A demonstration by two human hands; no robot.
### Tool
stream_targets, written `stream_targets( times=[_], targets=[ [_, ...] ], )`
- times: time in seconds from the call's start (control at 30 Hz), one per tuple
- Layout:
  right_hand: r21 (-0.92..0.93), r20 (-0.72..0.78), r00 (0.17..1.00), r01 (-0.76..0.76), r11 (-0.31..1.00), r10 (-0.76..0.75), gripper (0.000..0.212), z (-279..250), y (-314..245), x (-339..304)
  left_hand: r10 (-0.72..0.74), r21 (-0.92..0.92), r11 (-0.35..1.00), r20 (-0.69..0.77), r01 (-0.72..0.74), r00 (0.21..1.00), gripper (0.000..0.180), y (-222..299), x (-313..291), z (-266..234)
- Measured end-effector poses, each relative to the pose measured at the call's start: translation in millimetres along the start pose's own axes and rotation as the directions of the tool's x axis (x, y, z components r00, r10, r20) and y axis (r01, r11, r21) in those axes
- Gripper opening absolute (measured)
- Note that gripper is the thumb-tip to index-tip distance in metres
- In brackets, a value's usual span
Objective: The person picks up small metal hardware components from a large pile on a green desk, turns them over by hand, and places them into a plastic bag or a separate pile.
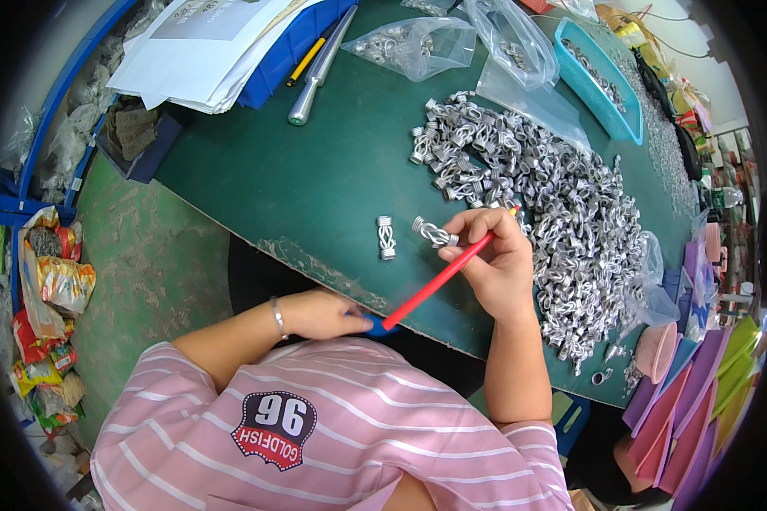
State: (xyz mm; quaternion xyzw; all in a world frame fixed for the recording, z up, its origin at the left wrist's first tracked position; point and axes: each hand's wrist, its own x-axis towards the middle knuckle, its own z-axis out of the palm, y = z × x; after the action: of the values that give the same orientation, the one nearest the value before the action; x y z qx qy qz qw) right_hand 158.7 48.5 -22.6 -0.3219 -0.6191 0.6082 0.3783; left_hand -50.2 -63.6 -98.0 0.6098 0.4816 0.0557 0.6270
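Note:
My right hand (501,260) is closed over the table, pinching a slim red stick (435,288) that slants down toward the table's near edge. At its fingertips is a small silver metal piece (432,232) with a ribbed end and twisted open wires. A similar metal piece (384,238) lies alone on the green table (315,187), to the left. By the near edge, my left hand (322,315) is closed on a blue object (382,326), mostly hidden, its kind unclear. The red stick's lower end reaches this blue object; whether they touch I cannot tell.
A large heap of the same metal pieces (562,221) spreads right of my right hand. Behind it lie clear plastic bags (418,51) and a turquoise basket (601,85). Papers (200,51), a metal rod (320,72) and a yellow pen (305,62) are at the far left.

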Motion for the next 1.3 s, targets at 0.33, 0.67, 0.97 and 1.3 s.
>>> stream_targets(
  times=[0.33, 0.67, 0.97, 1.3],
  targets=[
    [0.385, 0.095, 0.995, -0.042, 0.922, 0.006, 0.026, 5.4, -5.8, -3.7, 0.064, -0.667, 0.576, -0.539, -0.472, 0.84, 0.021, 86.8, -12.7, -28.8],
    [0.171, -0.081, 0.96, 0.28, 0.945, -0.27, 0.034, 7.5, 4.2, -1.3, 0.442, -0.052, 0.675, -0.77, -0.736, 0.46, 0.02, 85.0, 3.8, -25.5],
    [-0.084, 0.072, 0.833, 0.553, 0.829, -0.549, 0.032, 12.4, -0.9, -0.9, 0.121, -0.895, 0.209, -0.376, -0.394, 0.919, 0.029, 83.5, 6.4, -29.0],
    [-0.568, 0.299, 0.857, 0.513, 0.644, -0.42, 0.03, 35.5, 13.5, 8.8, -0.048, -0.754, 0.231, -0.64, -0.614, 0.767, 0.013, 75.6, -8.2, -55.2]
  ],
)
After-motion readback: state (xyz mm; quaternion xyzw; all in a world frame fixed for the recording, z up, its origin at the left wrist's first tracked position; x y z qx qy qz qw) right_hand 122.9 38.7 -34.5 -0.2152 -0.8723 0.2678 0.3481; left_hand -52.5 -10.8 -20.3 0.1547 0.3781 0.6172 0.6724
